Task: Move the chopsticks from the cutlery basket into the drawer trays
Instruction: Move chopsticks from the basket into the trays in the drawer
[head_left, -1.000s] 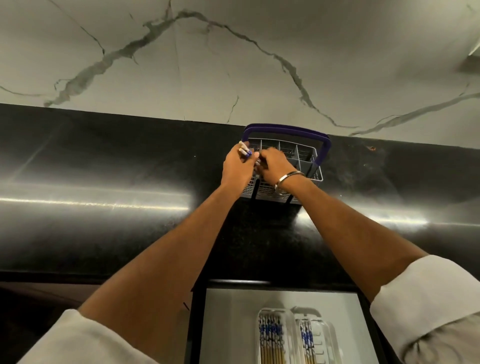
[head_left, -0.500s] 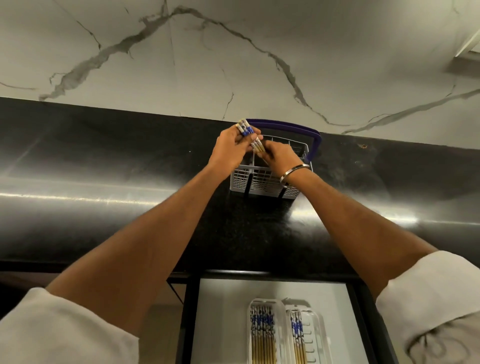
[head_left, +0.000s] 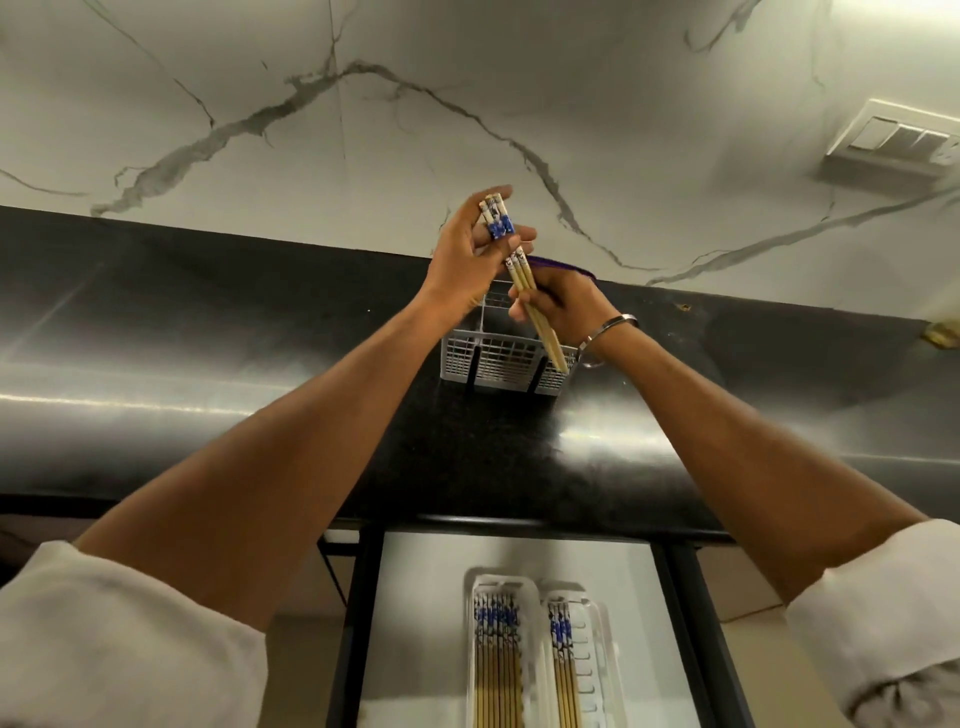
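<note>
Bamboo-coloured chopsticks with blue-and-white patterned tops (head_left: 532, 306), a small bundle, held raised above the grey slotted plastic cutlery basket with the purple handle (head_left: 506, 358). Long axis tilted: patterned ends up and away from the basket's front wall, plain tips down and toward it, just level with the basket's right front corner. Tips appear clear of the compartments, though overlap with the basket wall prevents certainty.

Left hand (head_left: 467, 260): grip closed round the patterned upper ends, fingers and thumb pinching. Right hand (head_left: 563, 306): fingers curled about the middle of the shafts, directly above the basket; metal bangle (head_left: 608, 338) on that wrist. Both grips holding the same bundle, left uppermost.

Basket standing on the black polished stone desk (head_left: 208, 322), against the white veined marble wall (head_left: 363, 130). No other chopsticks discernible inside the basket; interior largely hidden by the hands.

Nearer than the basket and below the desk edge: open white-lined drawer (head_left: 415, 597) holding two clear plastic trays side by side. Left tray (head_left: 530, 649) carrying a full row of matching chopsticks, patterned ends toward the basket. Right tray (head_left: 592, 649) carrying only a few, same orientation, room remaining.

Judgement: bundle extracted, carry to the drawer pending. Required: long axis swung to lie flat, patterned ends kept toward the basket. Right tray the likelier destination.
</note>
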